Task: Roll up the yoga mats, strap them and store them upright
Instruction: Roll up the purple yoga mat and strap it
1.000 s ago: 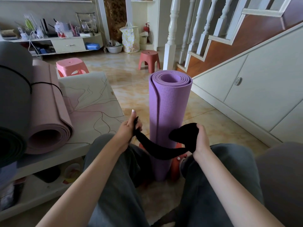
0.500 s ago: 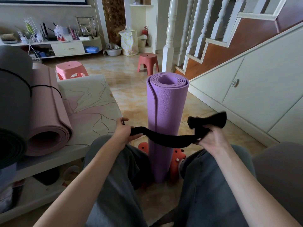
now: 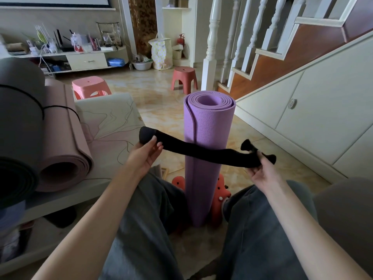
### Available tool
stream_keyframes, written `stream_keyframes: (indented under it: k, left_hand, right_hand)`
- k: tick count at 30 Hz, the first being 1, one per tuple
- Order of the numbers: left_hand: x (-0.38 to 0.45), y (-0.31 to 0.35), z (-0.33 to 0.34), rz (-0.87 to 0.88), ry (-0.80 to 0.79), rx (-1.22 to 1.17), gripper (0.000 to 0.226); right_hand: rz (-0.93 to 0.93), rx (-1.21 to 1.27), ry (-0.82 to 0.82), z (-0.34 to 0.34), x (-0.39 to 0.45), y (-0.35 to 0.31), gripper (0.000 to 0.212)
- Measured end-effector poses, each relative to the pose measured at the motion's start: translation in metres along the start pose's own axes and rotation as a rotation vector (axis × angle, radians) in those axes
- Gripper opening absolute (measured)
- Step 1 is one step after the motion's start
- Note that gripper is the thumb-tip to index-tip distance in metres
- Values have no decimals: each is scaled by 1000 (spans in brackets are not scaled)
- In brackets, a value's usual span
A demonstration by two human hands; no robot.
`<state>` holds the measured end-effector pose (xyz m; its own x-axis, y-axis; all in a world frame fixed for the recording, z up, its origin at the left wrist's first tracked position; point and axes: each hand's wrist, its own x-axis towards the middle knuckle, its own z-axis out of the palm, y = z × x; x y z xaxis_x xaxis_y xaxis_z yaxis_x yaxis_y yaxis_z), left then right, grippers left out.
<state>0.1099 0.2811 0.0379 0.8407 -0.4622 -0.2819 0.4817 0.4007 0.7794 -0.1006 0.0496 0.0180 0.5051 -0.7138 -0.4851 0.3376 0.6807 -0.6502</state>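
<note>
Nearest, both hands hold the black strap taut across the front of the purple mat: the left hand pinches one end between thumb and fingers, and the right hand grips the other end, bunched. The mat stands upright on the floor between the person's knees, rolled but not yet bound. To strap it well, I would keep the band level, pass the ends round behind the roll, and pull snug over the loose outer edge so the roll cannot spring open. On the desk to the left lie a pink mat and a grey mat, already banded.
</note>
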Motion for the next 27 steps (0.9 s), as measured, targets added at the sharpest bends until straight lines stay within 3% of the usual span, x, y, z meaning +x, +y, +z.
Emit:
stream_keyframes:
  k: [4, 7, 9, 11, 12, 15, 17, 21, 24, 27]
  left_hand:
    - [3, -4, -1, 91, -23, 189, 12]
    - [-4, -2, 5, 112, -72, 282, 15]
    - [-6, 0, 9, 146, 10, 372, 12]
    - [-3, 2, 9, 202, 183, 450, 8]
    - [1, 4, 5, 225, 269, 473, 18]
    - [8, 12, -8, 213, 326, 411, 37]
    - [7, 19, -10, 161, 253, 348, 31]
    - [2, 25, -13, 99, -44, 267, 20]
    - [2, 29, -21, 173, -181, 672, 36]
    - [3, 30, -20, 230, -111, 879, 21]
  right_hand:
    - [51, -393, -51, -3, -2, 11, 13]
    - [-17, -650, -72, -1, -3, 18, 16]
    - [-160, -842, -17, 2, -9, 23, 23]
    - [-420, -1038, 75, 4, -15, 26, 35]
    - [-544, -1061, 132, 6, -18, 27, 34]
    - [-637, -792, 231, 14, -28, 17, 15]
    - [-655, -617, 231, 18, -30, 8, 29]
    - [-732, -571, 142, 20, -26, -9, 55]
    - [-672, -595, 56, 23, -23, -21, 47]
    - [-590, -488, 32, 28, -19, -31, 24]
